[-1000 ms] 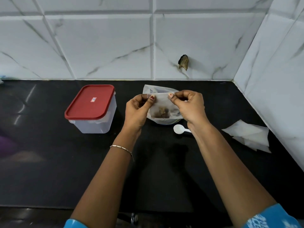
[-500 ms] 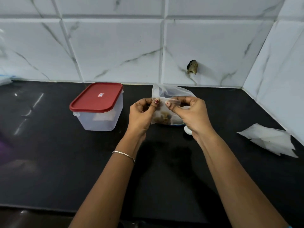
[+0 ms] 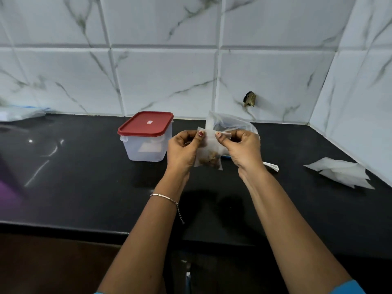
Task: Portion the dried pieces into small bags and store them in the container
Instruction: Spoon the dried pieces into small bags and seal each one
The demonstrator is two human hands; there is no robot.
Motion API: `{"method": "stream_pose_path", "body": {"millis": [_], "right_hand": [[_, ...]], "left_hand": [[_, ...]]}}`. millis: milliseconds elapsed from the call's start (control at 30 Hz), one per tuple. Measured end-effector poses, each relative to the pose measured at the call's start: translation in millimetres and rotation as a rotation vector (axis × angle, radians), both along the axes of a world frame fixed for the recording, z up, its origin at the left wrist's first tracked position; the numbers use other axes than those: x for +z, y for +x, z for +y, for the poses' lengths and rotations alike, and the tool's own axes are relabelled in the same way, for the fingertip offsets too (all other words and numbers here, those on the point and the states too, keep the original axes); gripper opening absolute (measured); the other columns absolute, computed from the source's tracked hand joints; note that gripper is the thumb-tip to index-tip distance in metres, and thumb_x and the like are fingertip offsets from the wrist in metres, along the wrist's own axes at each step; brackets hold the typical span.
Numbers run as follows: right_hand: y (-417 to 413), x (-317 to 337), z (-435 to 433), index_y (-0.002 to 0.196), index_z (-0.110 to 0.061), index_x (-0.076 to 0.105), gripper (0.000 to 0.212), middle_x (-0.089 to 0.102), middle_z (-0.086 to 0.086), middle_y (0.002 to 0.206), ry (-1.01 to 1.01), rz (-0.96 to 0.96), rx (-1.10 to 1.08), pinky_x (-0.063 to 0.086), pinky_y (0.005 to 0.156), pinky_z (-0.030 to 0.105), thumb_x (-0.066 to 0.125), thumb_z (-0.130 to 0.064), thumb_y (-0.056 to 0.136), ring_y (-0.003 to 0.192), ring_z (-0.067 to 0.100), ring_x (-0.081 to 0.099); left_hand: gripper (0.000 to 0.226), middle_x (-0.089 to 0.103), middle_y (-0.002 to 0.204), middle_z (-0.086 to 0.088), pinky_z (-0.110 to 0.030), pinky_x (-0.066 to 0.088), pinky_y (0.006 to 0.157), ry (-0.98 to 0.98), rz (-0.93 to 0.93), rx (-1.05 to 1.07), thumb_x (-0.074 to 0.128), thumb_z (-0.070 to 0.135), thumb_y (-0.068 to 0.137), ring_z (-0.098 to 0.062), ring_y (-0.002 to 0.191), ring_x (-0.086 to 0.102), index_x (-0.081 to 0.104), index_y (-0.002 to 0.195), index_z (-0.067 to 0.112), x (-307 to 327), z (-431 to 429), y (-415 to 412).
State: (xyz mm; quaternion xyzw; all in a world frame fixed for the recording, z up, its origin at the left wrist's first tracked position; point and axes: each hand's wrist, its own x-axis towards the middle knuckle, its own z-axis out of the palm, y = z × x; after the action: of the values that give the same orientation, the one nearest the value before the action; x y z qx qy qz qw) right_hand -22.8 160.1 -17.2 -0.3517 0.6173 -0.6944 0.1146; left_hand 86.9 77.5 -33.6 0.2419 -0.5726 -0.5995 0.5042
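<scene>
White marble-look tile wall (image 3: 165, 81) behind, black counter (image 3: 84, 187) running into a corner at right. Container (image 3: 146, 137) stands at the back near the wall, red lid (image 3: 146, 124) on, something pale inside. Stack of empty bags (image 3: 339, 175) lies far right near the side wall. Larger bag (image 3: 231, 124) sits behind the hands. Small bag (image 3: 209, 153), brown dried pieces (image 3: 210, 161) at its bottom, is held up above the counter just right of the container. Left hand (image 3: 183, 149) and right hand (image 3: 241, 148) each pinch its top edge, fingers (image 3: 200, 134) closed on the strip. Step looks like sealing this portion. Next likely: finish the seal, free a hand, lift the lid, drop the bag in. Counter front and left is open; front edge near the forearms.
</scene>
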Motion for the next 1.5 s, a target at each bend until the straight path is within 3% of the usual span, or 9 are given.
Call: {"method": "stream_pose_path", "body": {"millis": [200,333,467,567,700,900,1133,1300,1500], "right_hand": [[29,-10,-7,0.090,-0.003,0.072,0.014,0.070,0.004,0.083,0.085,0.008,0.144,0.050,0.065,0.014,0.062,-0.012,0.093,0.071,0.005,0.062],[40,-19,-24,0.076,-0.010,0.066,0.022,0.067,0.007,0.076,0.129,-0.108,0.230,0.056,0.057,0.026,0.057,-0.009,0.096,0.068,0.017,0.065],[42,-33,-41,0.069,-0.014,0.064,0.024,0.066,0.007,0.069,0.226,-0.095,0.193,0.059,0.064,0.036,0.063,-0.007,0.092,0.061,0.018,0.064],[43,-41,-50,0.065,-0.015,0.062,0.024,0.065,0.004,0.064,0.283,-0.044,0.135,0.059,0.062,0.035,0.070,-0.010,0.087,0.051,0.012,0.062],[41,-48,-59,0.067,-0.013,0.065,0.019,0.070,0.007,0.072,0.328,-0.070,0.114,0.060,0.066,0.033,0.073,-0.009,0.085,0.058,0.015,0.068],[48,-56,-57,0.073,-0.014,0.069,0.017,0.072,0.005,0.076,0.409,-0.014,0.169,0.059,0.068,0.026,0.068,-0.006,0.088,0.060,0.012,0.068],[43,-45,-24,0.072,-0.014,0.069,0.014,0.071,0.006,0.076,0.415,0.033,0.124,0.061,0.071,0.031,0.072,-0.008,0.084,0.064,0.015,0.070],[8,-28,25,0.071,-0.017,0.066,0.017,0.069,0.004,0.069,0.317,0.091,-0.044,0.059,0.070,0.034,0.070,-0.008,0.085,0.061,0.014,0.067],[-71,-20,106,0.087,-0.020,0.074,0.010,0.073,-0.002,0.088,0.387,0.283,-0.475,0.055,0.078,0.031,0.067,-0.026,0.085,0.087,0.016,0.068]], "left_hand": [[0.014,0.070,0.086,-0.010,-0.033,0.058,0.073,0.055,-0.009,0.071,0.072,0.020,0.085,-0.018,0.078,0.066,0.069,0.090,0.007,-6,-6,41],[0.009,0.071,0.089,-0.013,-0.041,0.059,0.077,0.083,-0.109,0.137,0.073,0.020,0.086,-0.024,0.083,0.066,0.068,0.082,0.012,-14,-18,52],[0.014,0.071,0.087,-0.010,-0.032,0.059,0.063,0.095,-0.233,0.229,0.074,0.023,0.085,-0.022,0.080,0.067,0.070,0.084,0.010,-27,-31,56],[0.014,0.073,0.086,-0.005,-0.039,0.059,0.082,0.072,-0.317,0.290,0.077,0.027,0.082,-0.021,0.086,0.069,0.073,0.083,0.014,-36,-41,57],[0.012,0.073,0.088,0.001,-0.034,0.056,0.082,0.041,-0.468,0.395,0.074,0.032,0.083,-0.018,0.088,0.067,0.073,0.083,0.020,-36,-46,61],[0.021,0.069,0.113,-0.006,-0.035,0.052,0.090,0.033,-0.637,0.519,0.064,0.029,0.092,-0.027,0.105,0.063,0.072,0.108,0.018,-34,-45,69],[0.035,0.055,0.122,-0.006,-0.043,0.041,0.101,-0.160,-0.624,0.681,0.078,0.026,0.080,-0.026,0.120,0.048,0.058,0.109,0.020,-25,-26,71],[0.028,0.062,0.116,-0.005,-0.047,0.041,0.100,-0.366,-0.544,0.543,0.067,0.030,0.085,-0.028,0.117,0.051,0.060,0.108,0.017,-9,10,22],[0.039,0.064,0.108,-0.009,-0.026,0.040,0.089,-0.575,-0.466,0.103,0.075,0.014,0.078,-0.023,0.103,0.059,0.057,0.112,0.007,-2,74,-79]]}}
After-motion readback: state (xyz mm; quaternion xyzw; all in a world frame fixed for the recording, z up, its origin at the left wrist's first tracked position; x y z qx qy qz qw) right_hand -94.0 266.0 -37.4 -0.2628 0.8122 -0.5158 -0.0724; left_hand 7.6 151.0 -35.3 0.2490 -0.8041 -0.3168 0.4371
